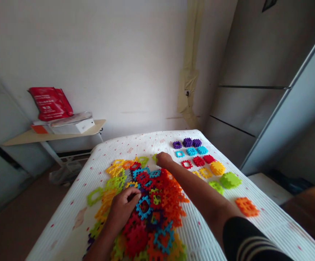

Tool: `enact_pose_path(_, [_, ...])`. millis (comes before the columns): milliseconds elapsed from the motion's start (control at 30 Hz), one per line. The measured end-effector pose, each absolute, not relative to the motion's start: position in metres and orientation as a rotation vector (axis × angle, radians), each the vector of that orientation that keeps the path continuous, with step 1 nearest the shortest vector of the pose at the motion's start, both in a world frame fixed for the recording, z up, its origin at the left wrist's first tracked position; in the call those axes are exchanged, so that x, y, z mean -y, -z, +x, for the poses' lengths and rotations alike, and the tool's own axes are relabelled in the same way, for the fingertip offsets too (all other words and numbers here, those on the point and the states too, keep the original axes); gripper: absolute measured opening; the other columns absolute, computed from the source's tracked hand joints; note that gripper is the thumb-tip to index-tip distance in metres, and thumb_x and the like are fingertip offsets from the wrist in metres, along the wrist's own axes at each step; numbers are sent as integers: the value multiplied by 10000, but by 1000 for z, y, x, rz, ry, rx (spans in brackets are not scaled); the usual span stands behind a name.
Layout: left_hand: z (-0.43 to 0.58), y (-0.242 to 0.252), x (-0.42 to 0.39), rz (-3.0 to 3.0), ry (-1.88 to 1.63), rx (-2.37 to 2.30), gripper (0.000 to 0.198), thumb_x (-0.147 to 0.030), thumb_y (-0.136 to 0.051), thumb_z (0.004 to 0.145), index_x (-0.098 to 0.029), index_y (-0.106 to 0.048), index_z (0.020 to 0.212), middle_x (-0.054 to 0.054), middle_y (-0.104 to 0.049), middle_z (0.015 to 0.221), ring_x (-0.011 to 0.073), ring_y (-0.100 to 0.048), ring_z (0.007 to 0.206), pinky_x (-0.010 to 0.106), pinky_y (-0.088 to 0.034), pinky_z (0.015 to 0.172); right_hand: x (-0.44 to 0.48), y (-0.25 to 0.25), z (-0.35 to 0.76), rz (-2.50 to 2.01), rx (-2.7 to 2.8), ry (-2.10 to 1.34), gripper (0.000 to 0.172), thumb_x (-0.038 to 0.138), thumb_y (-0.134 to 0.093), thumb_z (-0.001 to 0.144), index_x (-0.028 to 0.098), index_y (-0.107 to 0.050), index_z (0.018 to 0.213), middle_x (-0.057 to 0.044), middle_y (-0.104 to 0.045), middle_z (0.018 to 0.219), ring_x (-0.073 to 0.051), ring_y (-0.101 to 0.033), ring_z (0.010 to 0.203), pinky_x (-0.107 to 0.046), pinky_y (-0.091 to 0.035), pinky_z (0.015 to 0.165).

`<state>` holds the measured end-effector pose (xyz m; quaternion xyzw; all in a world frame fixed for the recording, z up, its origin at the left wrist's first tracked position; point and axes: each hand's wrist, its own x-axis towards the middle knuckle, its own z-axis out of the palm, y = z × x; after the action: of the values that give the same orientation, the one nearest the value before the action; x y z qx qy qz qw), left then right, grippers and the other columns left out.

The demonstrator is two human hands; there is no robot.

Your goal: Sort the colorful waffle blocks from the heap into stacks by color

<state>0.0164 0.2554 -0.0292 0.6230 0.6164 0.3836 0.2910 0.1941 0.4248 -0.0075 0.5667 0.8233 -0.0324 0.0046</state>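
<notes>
Stretched forward across the bed-like surface, my right hand (164, 159) is closed at the far edge of the pile, its fingers on a lime-green interlocking plastic tile (154, 158). My left hand (124, 203) hovers over or rests on the pile's left part, fingers curled together; whether they pinch anything is hidden. Close by its fingertips are a yellow tile (131, 185) and a blue square-frame tile (143, 207). The mixed pile also holds orange tiles (171, 197) along its right side and a red tile (136, 239) nearer me.
Sorted by colour on the right lie purple tiles (187, 142), light-blue tiles (191, 151), red tiles (198, 161), yellow tiles (217, 168), green tiles (230, 180) and an orange stack (246, 206). A side table (65, 136) carries a red bag (50, 103). A grey cabinet (244, 105) stands right.
</notes>
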Motion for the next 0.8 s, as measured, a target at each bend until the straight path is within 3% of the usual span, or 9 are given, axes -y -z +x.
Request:
enact_pose_path(233, [14, 32, -256, 1706, -1077, -1662, 234, -420, -572, 705, -209, -664, 748, 20, -693, 758, 207, -637, 748, 280, -481, 715, -363, -20, 195, 1685, -2798, -60, 260, 244, -451, 854, 190, -568, 1079, -98, -595, 1058, -194, -626, 866, -272, -497, 675])
enact_pose_path(467, [8, 40, -260, 1662, -1155, -1743, 337, -472, -529, 709, -197, -660, 855, 44, -708, 844, 230, -647, 806, 323, -495, 768, -281, -5, 196, 1223, -3130, -165, 157, 249, -469, 874, 185, -559, 987, -61, -604, 949, -175, -593, 793, -270, -478, 638])
enact_pose_path(633, [9, 41, -262, 1768, -1150, -1726, 319, -466, -519, 719, -202, -662, 826, 33, -708, 825, 220, -648, 801, 321, -502, 767, -251, 6, 219, 1058, -3349, -125, 340, 447, -552, 825, 203, -550, 1061, -69, -604, 1076, -204, -559, 905, -319, -453, 731])
enact_pose_path(700, [11, 39, -260, 1820, -1145, -1711, 290, -440, -522, 726, -200, -661, 809, 29, -704, 807, 209, -648, 783, 313, -504, 753, -247, 12, 237, 1085, -3462, -140, 277, 412, -505, 866, 198, -563, 1032, -81, -608, 1089, -197, -558, 911, -325, -436, 764])
enact_pose_path(800, [14, 33, -256, 1921, -1149, -1674, 236, -370, -510, 745, -192, -659, 791, 29, -698, 804, 190, -645, 785, 299, -502, 752, -246, 25, 268, 1255, -3590, -60, 203, 264, -402, 922, 175, -582, 889, -92, -643, 923, -162, -573, 807, -287, -430, 730])
